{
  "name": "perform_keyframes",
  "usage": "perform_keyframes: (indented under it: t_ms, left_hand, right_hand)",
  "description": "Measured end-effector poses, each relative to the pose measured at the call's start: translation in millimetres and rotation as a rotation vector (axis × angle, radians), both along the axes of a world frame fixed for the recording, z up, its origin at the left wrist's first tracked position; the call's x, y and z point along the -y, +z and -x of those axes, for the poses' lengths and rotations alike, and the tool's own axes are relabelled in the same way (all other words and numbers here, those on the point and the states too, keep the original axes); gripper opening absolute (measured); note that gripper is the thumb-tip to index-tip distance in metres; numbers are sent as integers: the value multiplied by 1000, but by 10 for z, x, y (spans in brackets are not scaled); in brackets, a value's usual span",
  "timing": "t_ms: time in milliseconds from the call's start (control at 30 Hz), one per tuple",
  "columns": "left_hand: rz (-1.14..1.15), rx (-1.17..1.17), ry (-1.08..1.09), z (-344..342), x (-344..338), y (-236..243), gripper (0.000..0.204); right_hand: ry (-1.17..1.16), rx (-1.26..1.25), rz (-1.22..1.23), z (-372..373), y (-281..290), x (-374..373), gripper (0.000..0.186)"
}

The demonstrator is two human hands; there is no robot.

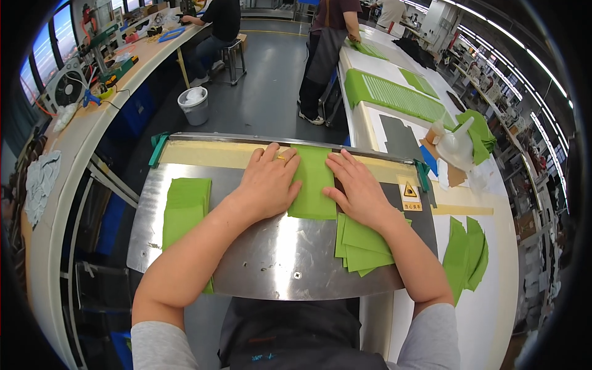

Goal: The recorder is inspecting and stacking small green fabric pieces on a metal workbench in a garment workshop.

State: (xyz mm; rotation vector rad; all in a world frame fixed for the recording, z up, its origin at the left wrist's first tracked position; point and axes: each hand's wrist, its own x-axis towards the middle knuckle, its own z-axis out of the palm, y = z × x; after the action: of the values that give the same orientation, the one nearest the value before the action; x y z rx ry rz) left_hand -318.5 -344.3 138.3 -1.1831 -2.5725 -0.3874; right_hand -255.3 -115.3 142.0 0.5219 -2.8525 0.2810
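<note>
A green rectangular piece of sheet material, leather or fabric, lies on a steel work plate, its far end at the bar along the back edge. My left hand rests flat on the piece's left side, fingers stretched toward the bar, a ring on one finger. Along the right edge lies my right hand, also flat with the thumb apart. Neither hand grips anything. Left of my left forearm is a stack of green pieces, partly hidden by the arm. Fanned green pieces lie beside my right wrist.
Green clamps sit at both bar ends. A warning label is on the right. On the right table lie green strips, a ribbed green panel and a white funnel-like container. Two people work beyond; a bin stands left.
</note>
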Motion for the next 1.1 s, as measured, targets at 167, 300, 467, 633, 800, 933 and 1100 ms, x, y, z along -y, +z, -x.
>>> perform_keyframes:
  t_ms: [167,300,467,633,800,933,1100]
  left_hand:
    - [-32,10,-9,33,33,-13,46]
    - [17,61,5,23,27,1,49]
    - [-33,-7,-2,1,8,-16,47]
    - [-50,15,-64,23,36,2,45]
    - [-66,-13,-86,-30,-70,51,41]
    - [-24,50,-112,-24,-141,73,24]
    - [-226,364,-445,78,-118,-54,15]
  right_hand:
    - [11,-45,0,44,-24,7,63]
    - [11,-39,-16,47,-39,2,62]
    - [17,-125,-39,10,-36,10,60]
    - [-4,-118,-16,-24,60,105,54]
    - [52,-176,17,-5,30,45,39]
    - [126,-47,258,-16,91,5,26]
    - [140,-111,366,21,97,45,26]
